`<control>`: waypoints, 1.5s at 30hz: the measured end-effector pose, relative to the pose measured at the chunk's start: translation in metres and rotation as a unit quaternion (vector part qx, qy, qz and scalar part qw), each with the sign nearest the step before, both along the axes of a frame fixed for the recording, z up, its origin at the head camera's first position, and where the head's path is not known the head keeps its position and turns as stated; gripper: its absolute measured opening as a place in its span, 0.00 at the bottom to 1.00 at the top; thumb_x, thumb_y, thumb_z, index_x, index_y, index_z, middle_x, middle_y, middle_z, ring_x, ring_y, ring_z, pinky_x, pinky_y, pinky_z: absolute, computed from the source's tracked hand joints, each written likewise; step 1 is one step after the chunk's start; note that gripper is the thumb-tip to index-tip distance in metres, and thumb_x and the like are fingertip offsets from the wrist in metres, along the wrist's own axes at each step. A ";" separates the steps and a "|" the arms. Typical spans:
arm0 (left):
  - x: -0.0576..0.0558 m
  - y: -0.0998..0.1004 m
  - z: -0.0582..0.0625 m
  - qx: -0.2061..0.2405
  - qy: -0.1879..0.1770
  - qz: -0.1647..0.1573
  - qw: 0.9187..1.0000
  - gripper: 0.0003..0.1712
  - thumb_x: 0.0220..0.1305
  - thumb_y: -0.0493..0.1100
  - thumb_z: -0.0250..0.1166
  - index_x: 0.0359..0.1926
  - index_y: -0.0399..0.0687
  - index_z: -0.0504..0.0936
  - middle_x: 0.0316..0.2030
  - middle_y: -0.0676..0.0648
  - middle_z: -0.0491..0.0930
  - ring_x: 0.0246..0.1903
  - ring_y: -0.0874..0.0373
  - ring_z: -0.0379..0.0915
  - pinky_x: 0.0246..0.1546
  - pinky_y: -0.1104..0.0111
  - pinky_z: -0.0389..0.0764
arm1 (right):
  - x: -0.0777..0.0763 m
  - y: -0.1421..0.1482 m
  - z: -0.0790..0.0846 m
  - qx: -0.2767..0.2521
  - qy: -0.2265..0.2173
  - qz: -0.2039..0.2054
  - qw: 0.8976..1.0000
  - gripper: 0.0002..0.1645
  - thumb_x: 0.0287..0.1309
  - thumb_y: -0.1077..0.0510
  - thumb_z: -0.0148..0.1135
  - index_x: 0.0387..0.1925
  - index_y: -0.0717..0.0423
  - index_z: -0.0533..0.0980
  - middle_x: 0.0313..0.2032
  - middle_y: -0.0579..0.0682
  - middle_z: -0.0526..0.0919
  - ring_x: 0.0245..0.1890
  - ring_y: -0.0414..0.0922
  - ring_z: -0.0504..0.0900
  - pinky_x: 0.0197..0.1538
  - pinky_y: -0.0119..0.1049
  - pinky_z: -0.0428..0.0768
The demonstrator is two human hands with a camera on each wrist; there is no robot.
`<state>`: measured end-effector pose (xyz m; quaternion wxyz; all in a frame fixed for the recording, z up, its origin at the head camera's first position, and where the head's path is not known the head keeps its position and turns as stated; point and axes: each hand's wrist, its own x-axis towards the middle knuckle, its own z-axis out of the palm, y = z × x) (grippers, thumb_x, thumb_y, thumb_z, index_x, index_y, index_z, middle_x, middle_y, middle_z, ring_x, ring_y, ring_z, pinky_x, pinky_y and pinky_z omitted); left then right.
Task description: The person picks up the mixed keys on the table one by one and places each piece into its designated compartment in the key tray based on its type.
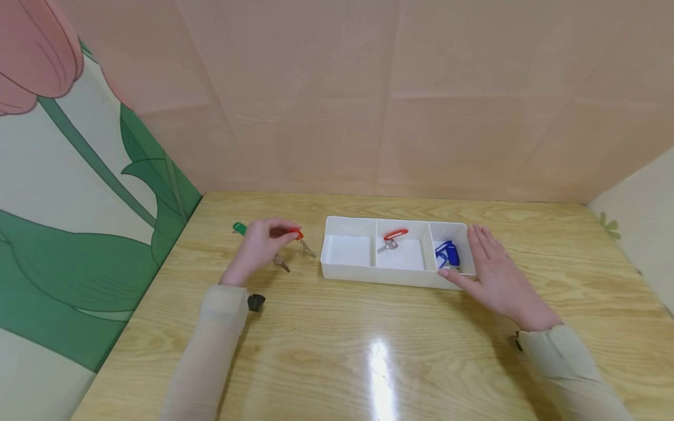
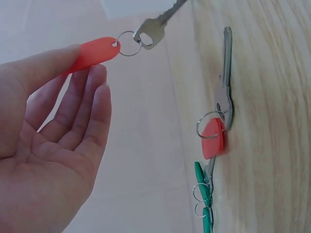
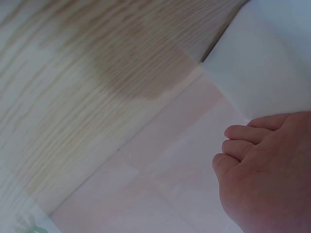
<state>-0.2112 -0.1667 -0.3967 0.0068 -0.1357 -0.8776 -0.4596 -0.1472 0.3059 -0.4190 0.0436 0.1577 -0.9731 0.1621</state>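
My left hand [image 1: 258,245] pinches a red key tag [image 2: 97,52] between thumb and fingers, left of the white box. A silver key [image 2: 153,31] hangs from the tag by a ring. Below it on the table, the left wrist view shows another red-tagged key [image 2: 213,138] and two green key tags [image 2: 202,182]. My right hand [image 1: 495,275] rests against the right end of the three-compartment white box [image 1: 384,275], its fingers straight along the end wall and its thumb at the front rim. A red-tagged key [image 1: 396,234] lies in the middle compartment, blue key tags [image 1: 453,254] in the right one.
The wood-grain table [image 1: 316,345] meets a pinkish wall [image 1: 384,117] behind the box. A wall with a painted flower [image 1: 79,257] borders the left side, and a pale wall [image 1: 647,216] the right. Dark wrist-worn pieces show beneath both sleeves.
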 end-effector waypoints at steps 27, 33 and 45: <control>0.006 0.004 0.013 0.032 0.049 0.021 0.998 0.06 0.66 0.43 0.72 0.42 0.50 0.88 0.38 0.54 0.86 0.41 0.57 0.81 0.47 0.59 0.82 | 0.000 0.000 0.001 -0.003 0.000 0.000 1.000 0.65 0.66 0.30 0.60 0.79 0.66 0.38 0.78 0.69 0.40 0.78 0.57 0.32 0.76 0.54 0.37; 0.009 0.005 0.016 0.040 0.049 0.028 0.998 0.07 0.65 0.44 0.73 0.42 0.50 0.88 0.39 0.54 0.86 0.41 0.56 0.81 0.48 0.58 0.81 | 0.001 -0.001 0.001 -0.005 -0.003 -0.002 1.000 0.65 0.66 0.30 0.59 0.79 0.66 0.38 0.78 0.68 0.40 0.78 0.57 0.32 0.76 0.54 0.37; 0.012 0.008 0.021 0.069 0.065 0.035 0.995 0.08 0.65 0.44 0.73 0.43 0.50 0.88 0.38 0.54 0.86 0.41 0.57 0.81 0.46 0.59 0.82 | 0.000 0.000 -0.001 -0.007 0.007 0.001 1.000 0.65 0.65 0.31 0.61 0.79 0.67 0.40 0.78 0.69 0.41 0.78 0.57 0.33 0.76 0.54 0.37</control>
